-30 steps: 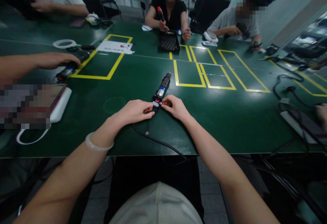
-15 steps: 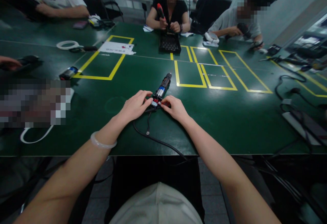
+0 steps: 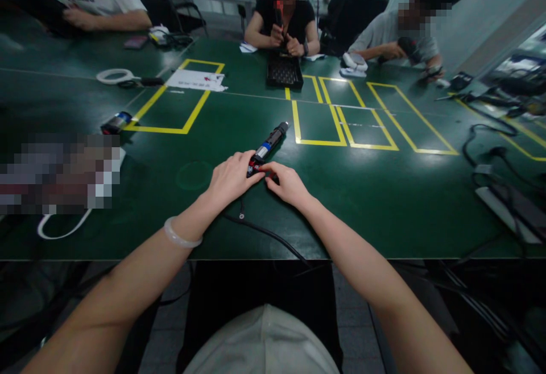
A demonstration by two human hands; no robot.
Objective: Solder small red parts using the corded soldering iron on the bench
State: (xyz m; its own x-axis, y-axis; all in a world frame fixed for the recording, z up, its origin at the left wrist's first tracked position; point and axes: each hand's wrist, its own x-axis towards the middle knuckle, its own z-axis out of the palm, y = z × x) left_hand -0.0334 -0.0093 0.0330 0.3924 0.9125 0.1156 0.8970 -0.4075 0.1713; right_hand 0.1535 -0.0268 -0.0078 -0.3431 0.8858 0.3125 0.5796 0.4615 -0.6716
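A slim electric screwdriver with a black body and a blue band lies on the green table, its tip pointing away from me. My left hand rests over its near end, fingers curled round it. My right hand pinches the same end from the right, where a small red and black part shows. A black cable runs from that end toward me and over the table's front edge.
Yellow tape rectangles mark the table's middle. A black tray stands at the far side before a seated person. Another tool lies at the left. Cables and a power strip crowd the right. Other people sit around the table.
My left hand has slid forward over the screwdriver's near end. The arm at the left edge has withdrawn, leaving the other tool lying alone. The person opposite raised a red tool.
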